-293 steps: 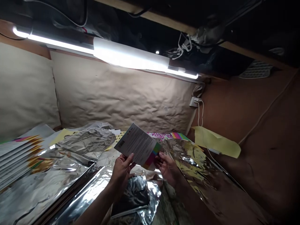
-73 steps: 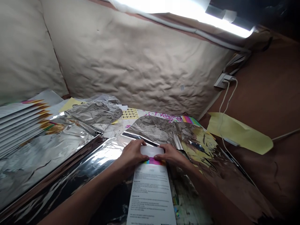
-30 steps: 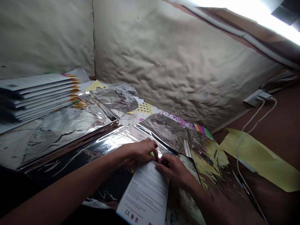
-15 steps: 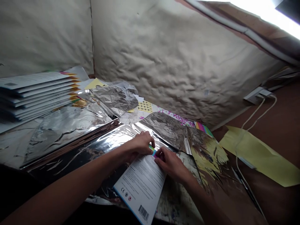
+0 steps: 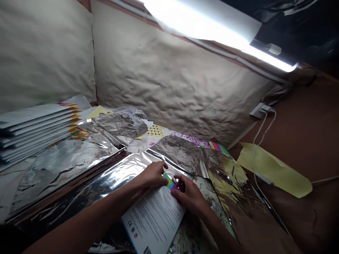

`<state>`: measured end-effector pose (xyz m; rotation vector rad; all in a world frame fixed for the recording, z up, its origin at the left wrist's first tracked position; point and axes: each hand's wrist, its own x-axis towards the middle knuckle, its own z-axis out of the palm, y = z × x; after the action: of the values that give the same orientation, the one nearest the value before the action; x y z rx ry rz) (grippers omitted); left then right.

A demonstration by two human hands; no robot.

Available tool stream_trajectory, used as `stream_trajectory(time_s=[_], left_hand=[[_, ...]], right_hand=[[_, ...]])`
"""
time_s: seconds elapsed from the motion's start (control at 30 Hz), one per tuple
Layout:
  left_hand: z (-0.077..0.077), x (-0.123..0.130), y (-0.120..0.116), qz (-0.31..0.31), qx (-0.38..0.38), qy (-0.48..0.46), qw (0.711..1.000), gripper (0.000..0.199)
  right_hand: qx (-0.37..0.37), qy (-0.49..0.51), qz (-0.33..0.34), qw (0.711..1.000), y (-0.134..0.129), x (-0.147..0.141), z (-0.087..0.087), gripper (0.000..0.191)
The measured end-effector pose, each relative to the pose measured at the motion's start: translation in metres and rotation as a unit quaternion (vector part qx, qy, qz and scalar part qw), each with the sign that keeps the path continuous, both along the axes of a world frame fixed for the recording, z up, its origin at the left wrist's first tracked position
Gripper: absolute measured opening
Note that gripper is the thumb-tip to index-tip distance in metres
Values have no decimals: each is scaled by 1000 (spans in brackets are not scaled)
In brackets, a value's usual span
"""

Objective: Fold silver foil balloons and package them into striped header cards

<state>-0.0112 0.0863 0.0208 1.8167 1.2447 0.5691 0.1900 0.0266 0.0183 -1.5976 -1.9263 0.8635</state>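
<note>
The white printed packet (image 5: 155, 220) is flat and rectangular, its text side facing up. Rows of small dark text cover this face; a CE mark and two small round symbols stand near the left edge, which shows a blue border. A barcode is partly visible at the near end, cut off by the frame. The far end carries a green, blue and magenta band, held between the left hand (image 5: 155, 173) and right hand (image 5: 190, 193). The packet lies diagonally, far end toward the right.

Stack (image 5: 34, 128) left — card (image 5: 156, 220) in front, centre — outlet (image 5: 257, 110) right.
</note>
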Motion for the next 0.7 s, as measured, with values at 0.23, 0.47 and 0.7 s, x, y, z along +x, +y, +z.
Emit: stream_trajectory(time_s=[0.23, 0.47, 0.7], left_hand=[[12, 7, -1, -56, -110, -169, 978, 57], [19, 5, -10, -165, -147, -269, 938, 29], [22, 5, -8, -127, -115, -229, 958, 30]], right_hand=[[-121, 221, -4, 968, 7, 11, 7, 38], [-160, 281, -2, 946, 19, 21, 26, 42], [-176, 189, 83, 962, 33, 24, 51, 31]])
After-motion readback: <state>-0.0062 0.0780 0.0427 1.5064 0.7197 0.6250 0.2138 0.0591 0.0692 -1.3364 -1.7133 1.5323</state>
